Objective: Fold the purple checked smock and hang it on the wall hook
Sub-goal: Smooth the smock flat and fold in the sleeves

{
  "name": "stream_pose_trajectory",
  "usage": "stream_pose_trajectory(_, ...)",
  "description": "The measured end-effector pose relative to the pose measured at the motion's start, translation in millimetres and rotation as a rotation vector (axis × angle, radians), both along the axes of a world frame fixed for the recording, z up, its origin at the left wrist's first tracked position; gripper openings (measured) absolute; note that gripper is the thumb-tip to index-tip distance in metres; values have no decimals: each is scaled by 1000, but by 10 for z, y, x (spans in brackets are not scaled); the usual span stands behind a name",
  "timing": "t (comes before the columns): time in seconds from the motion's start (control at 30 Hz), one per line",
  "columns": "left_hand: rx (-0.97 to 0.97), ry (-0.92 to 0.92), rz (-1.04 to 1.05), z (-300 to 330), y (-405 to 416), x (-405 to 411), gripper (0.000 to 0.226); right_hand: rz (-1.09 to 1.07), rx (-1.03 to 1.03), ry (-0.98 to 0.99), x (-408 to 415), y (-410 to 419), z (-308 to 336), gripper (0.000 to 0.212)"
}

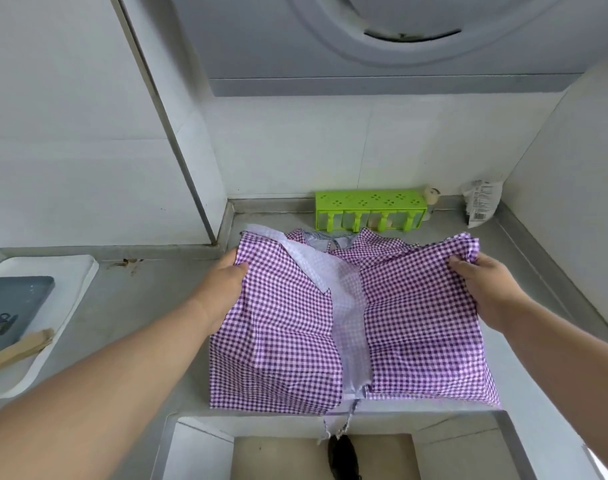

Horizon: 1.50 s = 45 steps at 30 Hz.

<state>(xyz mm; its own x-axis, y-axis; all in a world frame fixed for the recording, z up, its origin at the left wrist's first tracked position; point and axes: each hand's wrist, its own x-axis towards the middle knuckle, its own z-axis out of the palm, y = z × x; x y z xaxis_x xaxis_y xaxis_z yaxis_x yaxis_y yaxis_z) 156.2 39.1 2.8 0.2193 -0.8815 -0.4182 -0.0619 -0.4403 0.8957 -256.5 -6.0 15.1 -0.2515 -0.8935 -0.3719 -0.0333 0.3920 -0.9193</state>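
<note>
Home kitchen: range hood [382,36], steel counter [150,299], seasoning rack [370,211].

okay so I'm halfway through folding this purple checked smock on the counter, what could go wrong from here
1. The smock's near hem lies at the counter edge and its frayed tie already dangles over the opening below; a pull toward you could drag more cloth in.
2. Left hand and right hand grip only the far side edges, so the loose pale middle strip may bunch and skew the fold.

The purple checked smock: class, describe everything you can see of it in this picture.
The purple checked smock is thin gingham cloth, partly folded, lying on the grey steel counter. Paler inside fabric shows down its middle, a striped collar at the far edge, and a frayed tie hangs off the near edge. The left hand and right hand grip its far corners.
</note>
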Motion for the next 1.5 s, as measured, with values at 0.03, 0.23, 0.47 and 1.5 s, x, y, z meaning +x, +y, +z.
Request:
stream_pose_trajectory(0.03, 1, 1, 16, -20, -99, -19, 40, 2, 5, -16, 0, -149, -34, 13)
stream_pose_trajectory(0.23, 48, -89, 79, -234, -662, -34, 39, 52, 28, -16, -72, -966, -327, 9)
stream_pose_trajectory(0.47, 94, -191, 94, -503, -1111, 85, 41, 63, 91, 12, -55, -1662, -771, 3)
stream_pose_trajectory(1.5, 42, -1212, -739, -1444, -918, -65, 49, 1032, -8, 1144, 319, -1504, -1652, 77)
